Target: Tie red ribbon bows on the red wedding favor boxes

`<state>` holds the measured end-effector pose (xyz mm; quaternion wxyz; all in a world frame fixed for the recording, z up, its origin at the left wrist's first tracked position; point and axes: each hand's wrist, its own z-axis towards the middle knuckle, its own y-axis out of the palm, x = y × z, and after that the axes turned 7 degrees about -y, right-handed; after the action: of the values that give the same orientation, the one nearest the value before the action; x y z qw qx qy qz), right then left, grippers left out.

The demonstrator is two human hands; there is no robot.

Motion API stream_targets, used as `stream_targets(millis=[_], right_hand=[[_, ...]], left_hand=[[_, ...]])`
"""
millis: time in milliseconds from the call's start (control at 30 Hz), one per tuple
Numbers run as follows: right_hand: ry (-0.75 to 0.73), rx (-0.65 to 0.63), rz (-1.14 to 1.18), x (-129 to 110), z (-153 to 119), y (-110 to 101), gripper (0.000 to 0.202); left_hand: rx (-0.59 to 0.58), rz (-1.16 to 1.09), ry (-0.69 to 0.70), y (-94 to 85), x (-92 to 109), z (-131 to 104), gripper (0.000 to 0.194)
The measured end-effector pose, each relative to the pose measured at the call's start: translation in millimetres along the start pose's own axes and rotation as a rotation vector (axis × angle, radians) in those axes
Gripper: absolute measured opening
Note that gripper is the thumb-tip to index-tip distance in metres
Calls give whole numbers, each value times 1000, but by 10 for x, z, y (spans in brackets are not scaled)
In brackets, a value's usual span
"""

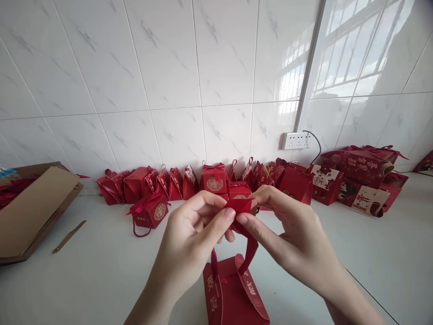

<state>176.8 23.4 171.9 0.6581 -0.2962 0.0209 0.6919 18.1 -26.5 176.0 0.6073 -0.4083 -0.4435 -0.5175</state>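
Between my two hands a red ribbon (239, 206) is pinched, with a short folded stretch of it showing. My left hand (199, 230) has its thumb and fingers closed on the ribbon's left part. On the other side my right hand (284, 230) grips it between thumb and forefinger. Two strands run down from the fingers to a red gift box (233, 298) on the table, where they meet its curved, gold-lettered flaps. The front of this box is cut off by the lower picture edge.
Several red gift boxes (176, 184) line the tiled wall. One ribboned box (152, 211) stands forward of them. Left lie a cardboard carton (37, 212) and a thin brown strip (69, 236). Stacked boxes (361, 180) stand at right, near a power strip (296, 141) with a black cable.
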Motion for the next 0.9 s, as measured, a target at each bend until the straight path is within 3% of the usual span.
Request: stream_targets(millis=[133, 300, 567, 667, 800, 900], right_hand=[[-7, 100, 145, 15, 2, 24, 10], [119, 240, 81, 70, 24, -26, 15], [294, 193, -77, 98, 66, -92, 24], [334, 153, -151, 88, 82, -150, 23], [405, 65, -236, 89, 88, -228, 21], [434, 49, -304, 123, 35, -301, 20]], left_hand=[[36, 29, 18, 18, -19, 15, 17], [35, 87, 43, -4, -23, 39, 21], [85, 320, 63, -219, 34, -33, 16], [147, 322, 18, -350, -91, -151, 18], [329, 192, -188, -513, -373, -377, 28], [401, 70, -264, -589, -551, -533, 28]])
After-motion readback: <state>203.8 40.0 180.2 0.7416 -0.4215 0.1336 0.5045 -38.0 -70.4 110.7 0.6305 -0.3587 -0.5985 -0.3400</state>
